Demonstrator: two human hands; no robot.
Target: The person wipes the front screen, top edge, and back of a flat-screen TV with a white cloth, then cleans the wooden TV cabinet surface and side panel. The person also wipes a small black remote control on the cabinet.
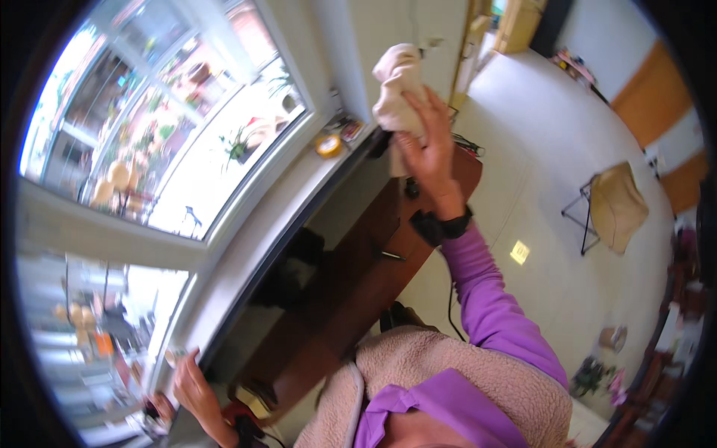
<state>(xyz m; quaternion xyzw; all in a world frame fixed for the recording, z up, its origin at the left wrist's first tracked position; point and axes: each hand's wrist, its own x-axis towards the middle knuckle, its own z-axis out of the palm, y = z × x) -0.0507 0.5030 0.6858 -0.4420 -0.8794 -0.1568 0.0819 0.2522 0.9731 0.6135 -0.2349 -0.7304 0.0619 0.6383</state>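
Note:
At the top of the view, my right hand (pixel 430 140) grips a pale pinkish cloth (pixel 399 89). The cloth is bunched up and hangs over the far end of a wide flat-screen television (pixel 341 215). The dark glossy screen carries reflections and stands on a reddish-brown wooden table (pixel 417 246). My left hand (pixel 196 389) is at the lower left, beside the near end of the television's top edge. Its fingers point up along that edge; whether they touch the frame is unclear. No object shows in it.
Behind the television runs a white window sill (pixel 263 246) with a roll of yellow tape (pixel 328 146) and small items. A window (pixel 168 112) rises to the left. A folding stool (pixel 619 207) stands on the pale tiled floor. A dark cable (pixel 451 308) hangs near my body.

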